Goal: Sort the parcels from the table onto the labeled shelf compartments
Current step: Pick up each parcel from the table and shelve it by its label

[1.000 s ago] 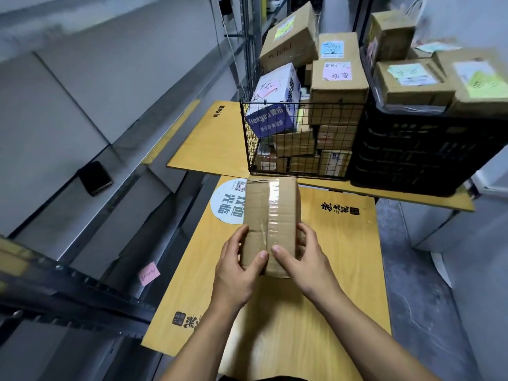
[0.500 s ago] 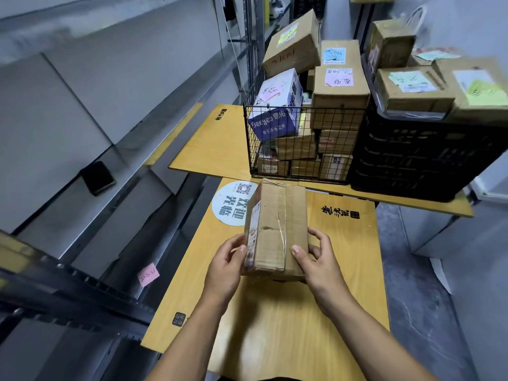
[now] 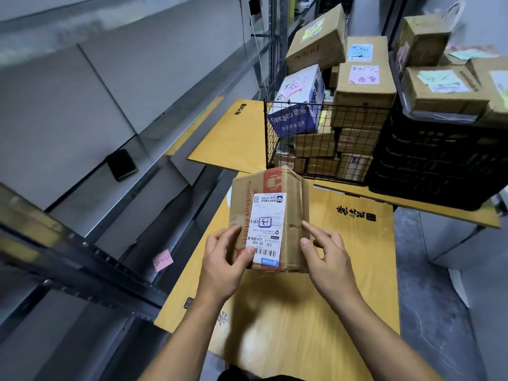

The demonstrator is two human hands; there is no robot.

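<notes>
A brown cardboard parcel (image 3: 286, 193) with a white shipping label facing up is held above the wooden table (image 3: 357, 270). My left hand (image 3: 225, 259) grips its near left edge, thumb on the label. My right hand (image 3: 327, 257) touches the parcel's right side with the thumb and a straight index finger. Grey metal shelves (image 3: 82, 119) run along the left, with a pink note (image 3: 162, 260) stuck on a lower shelf edge.
A wire basket (image 3: 316, 138) full of parcels and a black crate (image 3: 439, 160) topped with boxes stand at the table's far side. A black phone (image 3: 121, 164) lies on the left shelf. The floor (image 3: 439, 298) lies to the right.
The parcel has been turned over in my hands so its labelled face now points up. My right hand's grip has loosened to fingertips on the side.
</notes>
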